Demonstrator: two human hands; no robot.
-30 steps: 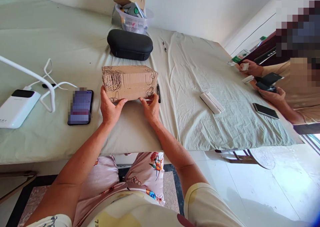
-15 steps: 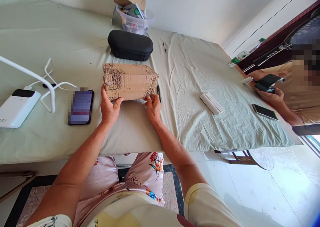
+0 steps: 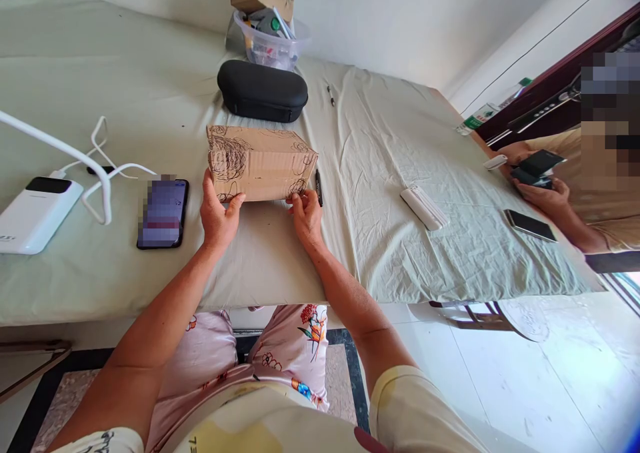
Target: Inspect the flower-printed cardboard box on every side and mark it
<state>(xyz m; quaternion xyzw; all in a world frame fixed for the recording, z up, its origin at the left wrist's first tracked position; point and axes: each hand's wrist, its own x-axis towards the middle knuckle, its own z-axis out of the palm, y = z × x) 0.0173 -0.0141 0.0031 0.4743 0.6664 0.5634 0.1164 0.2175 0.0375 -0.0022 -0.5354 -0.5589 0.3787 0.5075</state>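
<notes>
A brown cardboard box (image 3: 263,163) scribbled with black pen marks sits on the table covered by a pale green cloth (image 3: 380,160). My left hand (image 3: 217,214) grips the box's near left corner, thumb on the front face. At the near right corner my right hand (image 3: 306,214) pinches the lower edge with its fingertips. A black marker (image 3: 318,186) lies on the cloth right beside that hand and the box.
A phone (image 3: 163,213), a white power bank (image 3: 34,214) and white cables (image 3: 100,173) lie to the left. Behind the box are a black case (image 3: 263,93) and a clear tub (image 3: 270,43). At the right, another person's hands (image 3: 543,190) hold a dark device, near a phone (image 3: 530,225) and a white remote (image 3: 424,206).
My right hand's fingers have drawn in from lying along the box's lower edge to a fingertip pinch at its corner. The other person at the right has shifted their hands and device slightly.
</notes>
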